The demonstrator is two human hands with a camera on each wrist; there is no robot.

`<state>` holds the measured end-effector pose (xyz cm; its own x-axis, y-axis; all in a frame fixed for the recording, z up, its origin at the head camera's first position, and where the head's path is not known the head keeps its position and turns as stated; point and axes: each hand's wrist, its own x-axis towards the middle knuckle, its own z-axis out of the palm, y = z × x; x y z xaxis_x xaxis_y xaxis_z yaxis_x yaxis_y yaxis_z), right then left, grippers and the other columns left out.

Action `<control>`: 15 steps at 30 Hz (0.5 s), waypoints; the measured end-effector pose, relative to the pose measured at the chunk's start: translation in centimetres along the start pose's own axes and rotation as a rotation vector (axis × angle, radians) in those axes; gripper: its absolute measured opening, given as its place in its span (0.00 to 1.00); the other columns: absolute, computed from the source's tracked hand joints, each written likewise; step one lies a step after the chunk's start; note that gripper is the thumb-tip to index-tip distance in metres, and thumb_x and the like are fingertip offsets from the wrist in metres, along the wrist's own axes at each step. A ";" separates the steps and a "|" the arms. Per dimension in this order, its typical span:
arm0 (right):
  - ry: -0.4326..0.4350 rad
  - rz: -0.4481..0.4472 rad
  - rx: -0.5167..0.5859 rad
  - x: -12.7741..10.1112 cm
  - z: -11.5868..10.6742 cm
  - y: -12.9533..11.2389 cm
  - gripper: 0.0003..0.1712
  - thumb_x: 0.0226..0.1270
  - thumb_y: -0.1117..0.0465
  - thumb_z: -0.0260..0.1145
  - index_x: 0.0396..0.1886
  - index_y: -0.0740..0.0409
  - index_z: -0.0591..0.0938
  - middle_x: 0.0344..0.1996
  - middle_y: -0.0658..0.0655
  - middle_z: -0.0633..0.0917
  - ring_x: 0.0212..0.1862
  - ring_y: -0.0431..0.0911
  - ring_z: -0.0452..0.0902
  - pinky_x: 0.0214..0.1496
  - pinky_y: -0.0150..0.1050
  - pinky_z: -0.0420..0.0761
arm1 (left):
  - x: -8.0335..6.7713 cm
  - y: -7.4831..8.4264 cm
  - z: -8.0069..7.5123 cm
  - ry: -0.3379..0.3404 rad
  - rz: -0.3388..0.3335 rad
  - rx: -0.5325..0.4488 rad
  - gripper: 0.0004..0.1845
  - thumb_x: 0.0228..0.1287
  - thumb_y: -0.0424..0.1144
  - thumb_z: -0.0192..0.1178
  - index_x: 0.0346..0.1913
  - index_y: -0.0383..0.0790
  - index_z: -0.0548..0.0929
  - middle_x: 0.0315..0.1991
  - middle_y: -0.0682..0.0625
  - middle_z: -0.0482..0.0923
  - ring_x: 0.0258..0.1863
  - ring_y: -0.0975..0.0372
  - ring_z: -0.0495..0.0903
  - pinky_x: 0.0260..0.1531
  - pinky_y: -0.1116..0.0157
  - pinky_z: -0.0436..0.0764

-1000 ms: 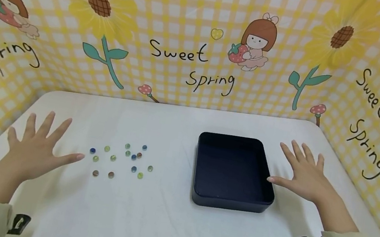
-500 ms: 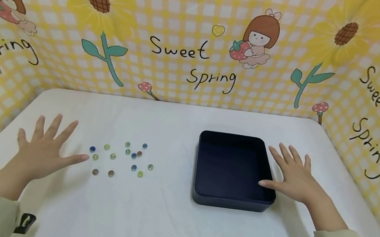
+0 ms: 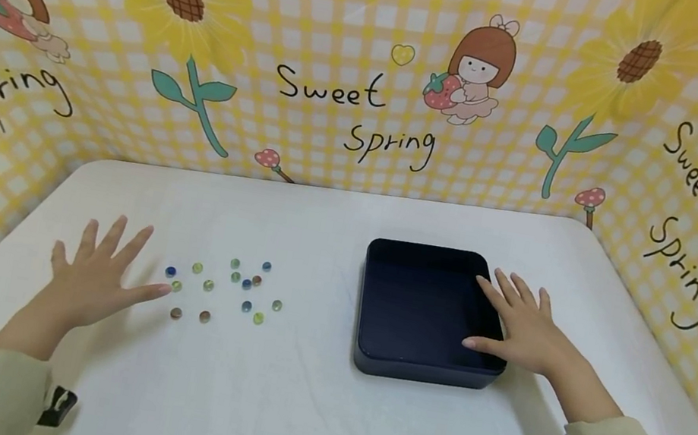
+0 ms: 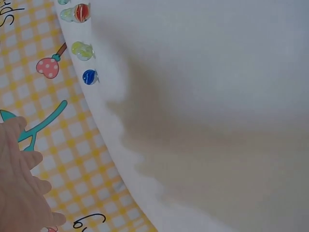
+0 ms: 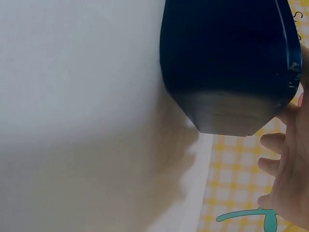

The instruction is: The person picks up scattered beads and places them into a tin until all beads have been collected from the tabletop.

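Nearest, on the white bench, the left hand is held flat with fingers spread, thumb tip just beside scattered glass marbles, while the right hand is laid spread-fingered on the right rim of a dark tray, backed by a yellow checked backdrop.

A: The marbles are looking like glass, glossy and catching light, coloured swirls showing inside on the left wrist view.

B: And the tray is reading as dark navy plastic, smooth, its wall giving off a soft sheen.

A: The table cover is coming across as white cloth, matt, faintly wrinkled.

B: The backdrop is showing as printed sheet, slightly shiny.
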<state>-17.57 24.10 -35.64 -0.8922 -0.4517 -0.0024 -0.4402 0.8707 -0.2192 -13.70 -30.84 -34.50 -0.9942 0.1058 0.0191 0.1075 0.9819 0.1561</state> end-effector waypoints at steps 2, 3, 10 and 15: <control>-0.008 0.000 -0.001 0.0 0.1 0.0 0.55 0.45 0.30 0.56 0.66 0.55 0.50 0.65 0.64 0.45 0.64 0.59 0.33 0.55 0.63 0.29 | 0.1 -0.1 0.1 -0.005 0.001 -0.011 0.50 0.50 0.67 0.47 0.67 0.45 0.37 0.64 0.33 0.27 0.57 0.39 0.18 0.41 0.32 0.25; -0.010 -0.001 -0.002 0.1 0.2 -0.1 0.55 0.45 0.30 0.56 0.66 0.55 0.50 0.65 0.64 0.45 0.64 0.60 0.34 0.55 0.64 0.30 | 0.1 -0.1 0.2 -0.005 0.000 -0.016 0.50 0.50 0.67 0.47 0.67 0.45 0.38 0.64 0.33 0.27 0.57 0.39 0.18 0.41 0.32 0.25; -0.003 -0.025 -0.026 0.3 0.5 -0.3 0.55 0.46 0.30 0.56 0.66 0.56 0.50 0.64 0.66 0.46 0.63 0.61 0.37 0.55 0.65 0.34 | 0.3 -0.2 0.3 -0.031 0.007 -0.064 0.50 0.51 0.66 0.48 0.67 0.42 0.37 0.63 0.32 0.28 0.57 0.36 0.23 0.42 0.32 0.28; -0.003 -0.031 -0.046 0.3 0.9 -0.4 0.55 0.46 0.30 0.55 0.66 0.57 0.51 0.64 0.67 0.47 0.63 0.62 0.39 0.55 0.66 0.38 | 0.4 -0.3 0.3 -0.047 0.005 -0.091 0.49 0.52 0.65 0.47 0.67 0.40 0.38 0.63 0.30 0.30 0.57 0.35 0.25 0.43 0.32 0.30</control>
<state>-17.61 23.46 -36.42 -0.8777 -0.4792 0.0006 -0.4720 0.8643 -0.1738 -14.12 -31.08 -34.88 -0.9925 0.1198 -0.0255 0.1100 0.9633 0.2450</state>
